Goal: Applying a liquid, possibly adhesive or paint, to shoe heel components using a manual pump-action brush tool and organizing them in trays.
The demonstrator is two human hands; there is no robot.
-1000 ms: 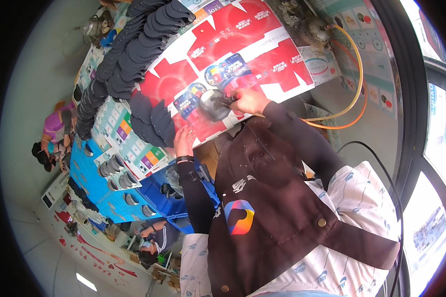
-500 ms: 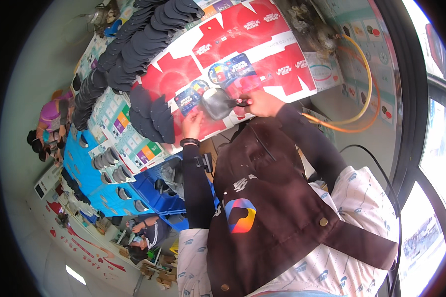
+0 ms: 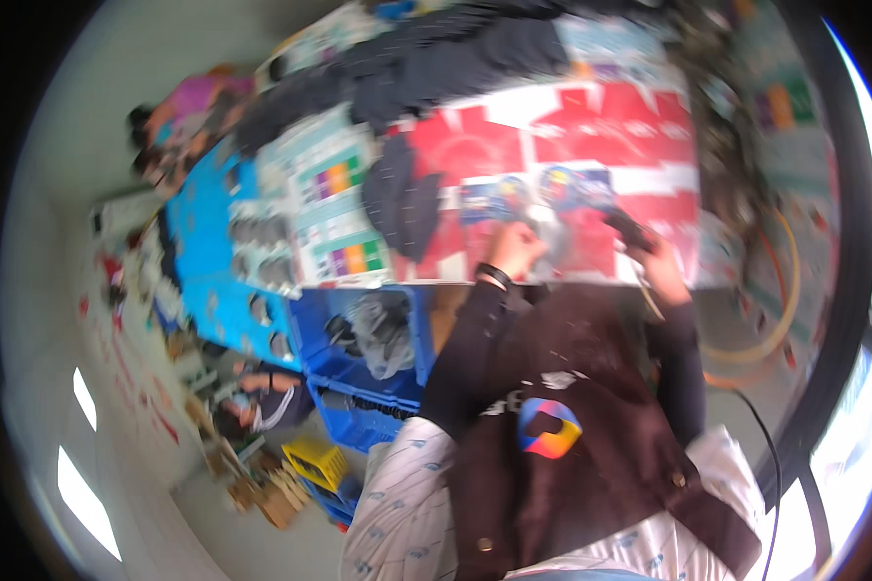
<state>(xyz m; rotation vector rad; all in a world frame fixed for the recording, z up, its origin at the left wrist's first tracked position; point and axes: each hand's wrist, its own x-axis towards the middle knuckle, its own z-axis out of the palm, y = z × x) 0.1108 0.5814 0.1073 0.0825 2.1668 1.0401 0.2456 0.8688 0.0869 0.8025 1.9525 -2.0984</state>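
Motion blurs this moment. My left hand [image 3: 515, 250] is closed at the near edge of the red and white printed sheets [image 3: 606, 131], its fingertips at a pale, shiny, rounded piece [image 3: 550, 237]. My right hand [image 3: 663, 266] is wrapped round a black tool [image 3: 630, 230] that points toward the left hand; a pale thin hose or cord hangs below it. What kind of tool it is cannot be made out. Just beyond the hands lie two dark blue printed cards [image 3: 576, 186]. Left of them, dark grey curved pieces [image 3: 397, 198] lie in a small overlapping pile.
Long rows of dark grey curved pieces [image 3: 455, 68] line the table's far side. A blue surface [image 3: 208, 218] with grey pieces lies to the left. Blue crates [image 3: 310, 334] stand below the table's edge; a yellow crate [image 3: 315, 467] is farther back. Yellow and orange hoses [image 3: 785, 281] loop at right.
The view has swung, shifting the table right. My hands have moved apart; the right hand has drawn the black tool away from the piece by my left hand.
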